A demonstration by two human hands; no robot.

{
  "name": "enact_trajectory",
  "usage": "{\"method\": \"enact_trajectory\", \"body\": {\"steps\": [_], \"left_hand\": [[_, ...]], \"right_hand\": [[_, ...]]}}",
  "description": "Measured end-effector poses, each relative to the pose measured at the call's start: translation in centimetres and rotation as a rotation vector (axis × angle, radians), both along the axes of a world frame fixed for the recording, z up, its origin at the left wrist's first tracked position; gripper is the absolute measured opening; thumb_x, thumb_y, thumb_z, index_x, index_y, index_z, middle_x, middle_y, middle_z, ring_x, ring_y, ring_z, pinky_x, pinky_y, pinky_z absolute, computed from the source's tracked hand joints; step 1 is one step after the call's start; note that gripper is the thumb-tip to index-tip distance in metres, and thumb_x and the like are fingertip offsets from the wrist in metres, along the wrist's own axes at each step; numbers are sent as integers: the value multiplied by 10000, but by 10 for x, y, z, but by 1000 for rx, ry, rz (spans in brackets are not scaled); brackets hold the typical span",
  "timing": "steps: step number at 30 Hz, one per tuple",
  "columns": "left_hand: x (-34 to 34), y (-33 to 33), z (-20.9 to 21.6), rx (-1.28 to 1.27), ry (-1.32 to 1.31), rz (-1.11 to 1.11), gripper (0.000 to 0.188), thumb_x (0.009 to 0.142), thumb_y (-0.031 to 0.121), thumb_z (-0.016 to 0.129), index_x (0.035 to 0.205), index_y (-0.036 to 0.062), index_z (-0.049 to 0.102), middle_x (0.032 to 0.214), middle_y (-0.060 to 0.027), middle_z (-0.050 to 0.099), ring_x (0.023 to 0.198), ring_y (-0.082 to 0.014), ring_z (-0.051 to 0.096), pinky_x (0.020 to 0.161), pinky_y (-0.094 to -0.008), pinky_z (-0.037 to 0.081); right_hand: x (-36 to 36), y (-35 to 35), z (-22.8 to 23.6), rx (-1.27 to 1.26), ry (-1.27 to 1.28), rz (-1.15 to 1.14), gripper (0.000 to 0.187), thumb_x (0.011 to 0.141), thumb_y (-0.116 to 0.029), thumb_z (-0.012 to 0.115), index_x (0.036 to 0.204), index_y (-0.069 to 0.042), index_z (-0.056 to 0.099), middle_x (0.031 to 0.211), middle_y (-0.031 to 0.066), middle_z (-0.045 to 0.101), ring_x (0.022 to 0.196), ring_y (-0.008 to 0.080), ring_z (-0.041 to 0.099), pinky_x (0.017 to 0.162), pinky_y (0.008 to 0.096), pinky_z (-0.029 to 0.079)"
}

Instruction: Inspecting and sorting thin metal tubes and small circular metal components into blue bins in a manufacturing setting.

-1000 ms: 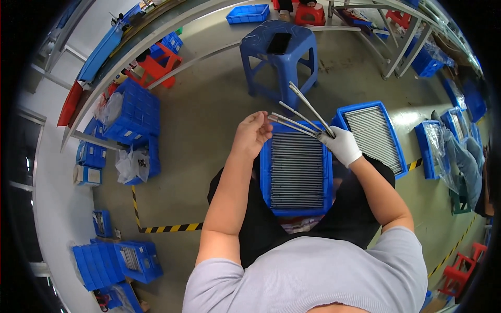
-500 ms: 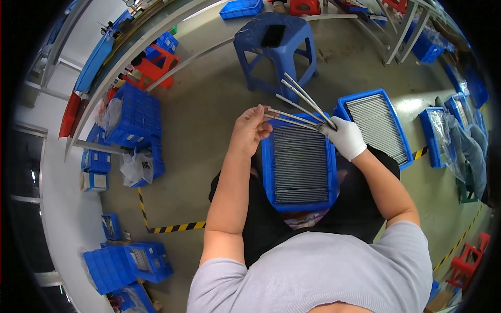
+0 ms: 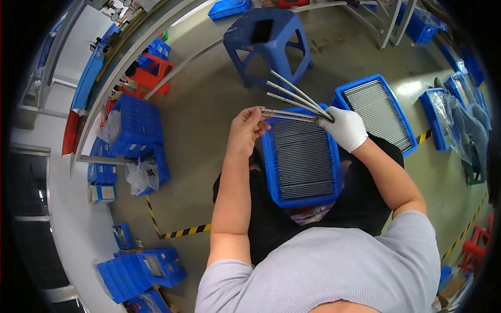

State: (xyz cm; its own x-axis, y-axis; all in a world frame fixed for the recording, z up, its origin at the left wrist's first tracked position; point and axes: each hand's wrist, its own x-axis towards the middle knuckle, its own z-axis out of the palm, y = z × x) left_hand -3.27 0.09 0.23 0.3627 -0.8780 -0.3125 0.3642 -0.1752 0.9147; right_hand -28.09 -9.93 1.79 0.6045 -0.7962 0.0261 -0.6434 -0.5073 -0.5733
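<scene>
My right hand (image 3: 344, 128), in a white glove, is closed round the near ends of several thin metal rods (image 3: 298, 95) that fan out to the upper left. With bare fingers my left hand (image 3: 246, 130) pinches the far ends of the lowest rods in that fan. Below both hands, between my knees, a blue crate (image 3: 272, 175) holds a closely packed layer of similar dark grey rods (image 3: 303, 156). To its right stands a second blue crate (image 3: 342, 99) with lighter, silvery rods (image 3: 377, 112) lined up in it.
Ahead is a blue plastic stool (image 3: 284, 39) with a black phone (image 3: 262, 31) on it. Stacked blue crates (image 3: 138, 120) stand under the bench at left. More crates (image 3: 441, 117), partly wrapped in clear plastic, are at right. Black-and-yellow tape (image 3: 185, 231) marks the floor.
The view has shifted a little. My left fingers have come together on the ends of the lowest rods, and the fan of rods has tilted slightly. My right hand keeps its hold.
</scene>
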Motion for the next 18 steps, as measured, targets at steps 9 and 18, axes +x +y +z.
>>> {"method": "enact_trajectory", "body": {"steps": [9,18], "left_hand": [[-2,3,4,-178,-109,-166,238,926,141,589,1128,15,573,1029,-103,676,887,-186,647,783,-287,476],[5,2,-3,-79,-287,-109,215,903,66,601,1094,-34,604,974,-110,664,889,-172,631,843,-285,495]], "right_hand": [[2,0,8,259,-68,-68,398,852,-414,639,935,-26,666,716,158,643,686,316,629,638,394,480],[1,0,9,116,14,-1,339,890,-366,600,957,-39,665,718,161,635,708,294,641,643,382,490]]}}
